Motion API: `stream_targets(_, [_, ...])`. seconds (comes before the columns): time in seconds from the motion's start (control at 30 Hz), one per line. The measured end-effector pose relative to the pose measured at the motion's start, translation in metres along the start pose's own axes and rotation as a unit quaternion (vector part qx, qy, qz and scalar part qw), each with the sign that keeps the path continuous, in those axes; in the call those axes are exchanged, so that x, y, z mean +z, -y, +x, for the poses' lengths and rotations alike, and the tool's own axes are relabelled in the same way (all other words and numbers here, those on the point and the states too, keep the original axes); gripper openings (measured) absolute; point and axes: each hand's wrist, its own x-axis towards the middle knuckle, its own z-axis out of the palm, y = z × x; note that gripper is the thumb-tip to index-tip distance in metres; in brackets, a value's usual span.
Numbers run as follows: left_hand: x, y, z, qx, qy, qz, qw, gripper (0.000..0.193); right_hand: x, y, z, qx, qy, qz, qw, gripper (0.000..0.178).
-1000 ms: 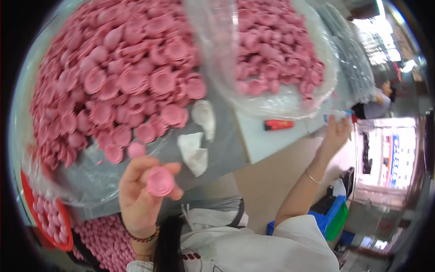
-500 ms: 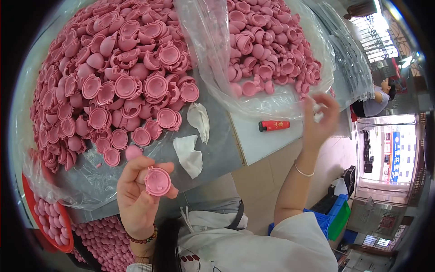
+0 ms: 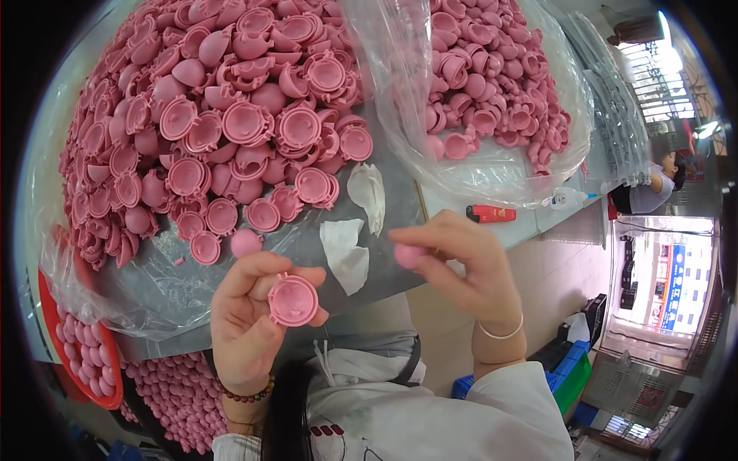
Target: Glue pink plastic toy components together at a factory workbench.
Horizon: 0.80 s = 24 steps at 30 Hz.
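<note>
My left hand [image 3: 250, 323] grips a pink plastic half-shell [image 3: 294, 300], its hollow side showing and its rim ringed with small tabs. Off to the right, my right hand [image 3: 469, 269] pinches another pink rounded half-shell [image 3: 411, 255] between thumb and fingers. The two pieces are apart. Behind my left hand, a large heap of pink half-shells [image 3: 246, 123] lies on clear plastic. A second pile of pink shells [image 3: 492, 100] sits in a clear plastic bag [image 3: 392, 54] at the back right. One pink ball [image 3: 247, 243] rests at the near edge of the heap.
Two crumpled white tissues [image 3: 346, 253] lie on the grey table. A red lighter [image 3: 491, 213] and a small clear bottle [image 3: 567, 198] are to the right. A red basket [image 3: 48, 303] of pink balls stands at the left. Another person [image 3: 653, 188] is in the far background.
My right hand has come from beside the bag toward my left hand, with a pink half-shell now visible in its fingers. My left hand keeps its piece. The view has shifted slightly.
</note>
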Motion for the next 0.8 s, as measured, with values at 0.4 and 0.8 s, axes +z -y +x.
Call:
stream_targets(0.4, [0.006,-0.002,-0.002,0.009,-0.003,0.022,1.000,0.047,0.004,0.001,0.004,-0.065,-0.022,-0.262,0.963,0.036])
stream_targets(0.8, [0.013,-0.001,-0.005,-0.013,0.000,0.139,0.990,0.038,0.048,0.011,0.011,-0.230,-0.021,-0.053,0.971,0.040])
